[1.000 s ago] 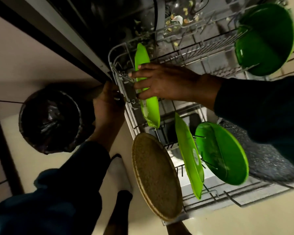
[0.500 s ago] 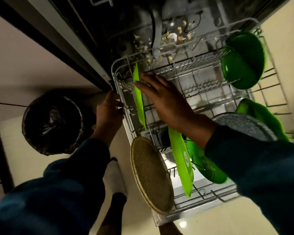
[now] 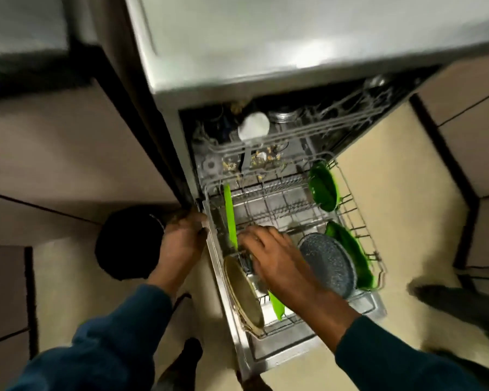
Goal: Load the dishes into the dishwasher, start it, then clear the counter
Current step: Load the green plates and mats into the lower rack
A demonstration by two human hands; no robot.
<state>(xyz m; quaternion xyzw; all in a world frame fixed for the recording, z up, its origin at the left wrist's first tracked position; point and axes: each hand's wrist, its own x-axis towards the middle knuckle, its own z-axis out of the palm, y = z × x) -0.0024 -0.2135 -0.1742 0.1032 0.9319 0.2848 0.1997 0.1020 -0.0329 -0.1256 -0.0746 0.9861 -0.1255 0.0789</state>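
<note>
Nearest to the camera, the right hand (image 3: pixel 268 255) has come back from the far left corner of the lower rack (image 3: pixel 359 221) and now lies over its near middle, fingers (image 3: pixel 247 235) half bent above the wires; I cannot tell if they hold anything, but no plate is in them. Just under this hand stand the brown plate (image 3: pixel 243 294) and the low end of a green plate (image 3: pixel 277 306), both on edge. To the right leans the speckled pan (image 3: pixel 328 263), with green dishes (image 3: pixel 347 249) behind it. The left hand (image 3: pixel 184 235) stays at the left rim of the rack, fingers curled at the frame, holding it. Further back, the thin green plate (image 3: pixel 229 215) that the right hand was setting a moment ago now stands alone in its slot. A green bowl (image 3: pixel 322 187) sits at the far right corner. Beyond, food bits lie on the dishwasher (image 3: pixel 266 165) floor. I judge this plate is placed, and loading goes on.
</note>
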